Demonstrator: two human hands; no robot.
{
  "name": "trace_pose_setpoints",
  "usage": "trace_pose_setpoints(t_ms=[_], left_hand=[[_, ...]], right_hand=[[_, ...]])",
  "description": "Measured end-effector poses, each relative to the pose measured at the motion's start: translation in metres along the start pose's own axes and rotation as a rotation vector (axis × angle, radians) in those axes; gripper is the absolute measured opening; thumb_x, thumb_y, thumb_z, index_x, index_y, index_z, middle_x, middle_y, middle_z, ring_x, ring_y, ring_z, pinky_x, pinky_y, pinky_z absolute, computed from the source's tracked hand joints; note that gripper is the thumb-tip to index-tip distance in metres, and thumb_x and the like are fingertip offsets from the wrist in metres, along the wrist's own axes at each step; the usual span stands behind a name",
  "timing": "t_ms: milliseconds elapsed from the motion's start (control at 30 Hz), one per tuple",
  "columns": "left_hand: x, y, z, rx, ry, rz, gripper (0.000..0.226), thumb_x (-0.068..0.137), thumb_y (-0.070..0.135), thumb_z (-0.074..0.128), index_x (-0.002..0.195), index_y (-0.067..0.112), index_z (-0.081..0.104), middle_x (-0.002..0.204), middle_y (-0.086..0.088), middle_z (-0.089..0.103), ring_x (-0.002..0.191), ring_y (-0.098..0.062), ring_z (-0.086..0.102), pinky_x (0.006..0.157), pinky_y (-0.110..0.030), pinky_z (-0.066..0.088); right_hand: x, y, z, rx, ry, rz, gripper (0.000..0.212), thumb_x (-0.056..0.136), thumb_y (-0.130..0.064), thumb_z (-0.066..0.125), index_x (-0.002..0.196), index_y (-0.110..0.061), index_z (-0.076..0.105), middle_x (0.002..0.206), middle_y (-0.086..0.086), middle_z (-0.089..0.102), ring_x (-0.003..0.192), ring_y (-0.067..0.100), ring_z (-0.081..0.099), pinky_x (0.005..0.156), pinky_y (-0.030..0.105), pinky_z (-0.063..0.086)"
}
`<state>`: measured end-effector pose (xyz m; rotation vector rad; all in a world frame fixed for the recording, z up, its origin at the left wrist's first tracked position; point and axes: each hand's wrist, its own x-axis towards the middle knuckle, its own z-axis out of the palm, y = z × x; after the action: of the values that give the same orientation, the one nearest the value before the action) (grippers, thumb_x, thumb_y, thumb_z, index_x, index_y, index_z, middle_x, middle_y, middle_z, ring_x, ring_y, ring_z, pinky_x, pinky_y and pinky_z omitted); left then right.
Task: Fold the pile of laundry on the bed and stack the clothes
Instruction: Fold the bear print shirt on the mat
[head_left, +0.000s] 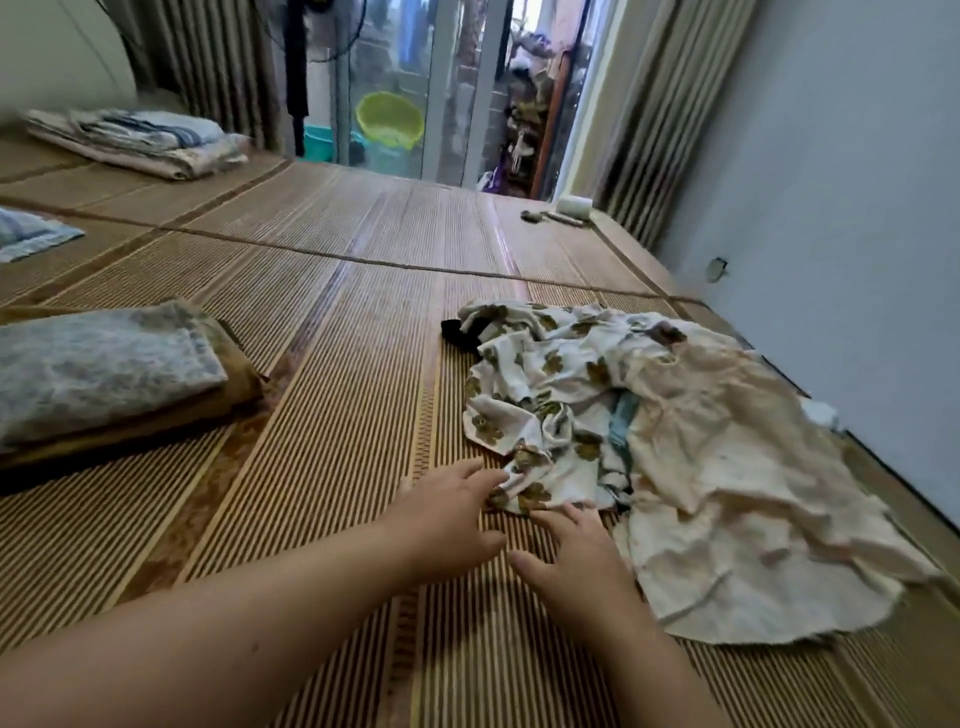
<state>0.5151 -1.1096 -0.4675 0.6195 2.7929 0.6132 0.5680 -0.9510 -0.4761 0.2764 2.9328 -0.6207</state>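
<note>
My left hand (452, 514) and right hand (576, 561) lie low over the mat (337, 389), side by side, fingers spread and straight, gripping nothing. The fingertips of both reach the near hem of the floral cloth (535, 384); I cannot tell whether they press it or only brush it.

The pile sits right of centre. The floral cloth is crumpled on its left side, and a cream cloth (727, 467) is spread over its right side, with a teal strip (621, 421) showing between them. A black piece (457, 330) pokes out at the far left corner. The cream cloth's ragged edge runs close to the wall (857, 208), so room is tight there.

A broad strip of bare mat lies between the pile and the folded stack (104, 374) to my left, grey-blue cloth on brown. More bare mat stretches ahead.

Farther off on the left lies a second stack (140, 140), and a blue cloth (26, 234) at the frame edge. A white roll (574, 208) rests near the far right corner. Beyond are curtains (654, 130), a glass door and a green basin (389, 119).
</note>
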Motion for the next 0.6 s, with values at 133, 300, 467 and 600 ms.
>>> trace_pose_setpoints(t_ms=[133, 300, 467, 600], left_hand=[[0.042, -0.001, 0.002, -0.019, 0.016, -0.010, 0.073, 0.085, 0.052, 0.060, 0.148, 0.041, 0.025, 0.158, 0.009, 0.023, 0.144, -0.015, 0.024, 0.115, -0.054, 0.027], [0.106, -0.005, -0.016, 0.018, 0.067, 0.015, 0.075, 0.086, 0.054, 0.060, 0.150, 0.036, 0.024, 0.158, 0.007, 0.020, 0.145, -0.019, 0.023, 0.117, -0.049, 0.025], [0.193, -0.019, -0.046, -0.010, 0.126, -0.044, 0.092, 0.078, 0.064, 0.062, 0.152, 0.040, 0.013, 0.163, 0.000, 0.003, 0.149, -0.027, 0.005, 0.117, -0.051, 0.014], [0.237, -0.018, -0.064, -0.070, 0.007, -0.069, 0.097, 0.077, 0.058, 0.069, 0.151, 0.047, 0.008, 0.162, -0.009, -0.009, 0.149, -0.033, -0.002, 0.118, -0.049, 0.011]], right_hand=[[0.032, 0.003, -0.001, 0.074, 0.024, -0.037, 0.060, 0.082, -0.058, 0.053, 0.138, -0.037, 0.045, 0.143, -0.006, 0.044, 0.134, 0.017, 0.037, 0.107, 0.047, 0.036], [0.055, 0.011, 0.008, 0.072, 0.112, -0.054, 0.062, 0.086, -0.056, 0.051, 0.143, -0.035, 0.038, 0.141, -0.008, 0.042, 0.130, 0.014, 0.039, 0.104, 0.038, 0.039], [0.064, 0.023, 0.018, -0.023, 0.181, -0.105, 0.057, 0.085, -0.055, 0.050, 0.139, -0.039, 0.040, 0.128, -0.015, 0.044, 0.120, 0.011, 0.044, 0.101, 0.035, 0.041], [0.072, 0.028, 0.032, -0.028, 0.308, -0.115, 0.051, 0.060, -0.061, 0.047, 0.099, -0.035, 0.067, 0.087, -0.011, 0.057, 0.072, 0.015, 0.062, 0.057, 0.035, 0.056]])
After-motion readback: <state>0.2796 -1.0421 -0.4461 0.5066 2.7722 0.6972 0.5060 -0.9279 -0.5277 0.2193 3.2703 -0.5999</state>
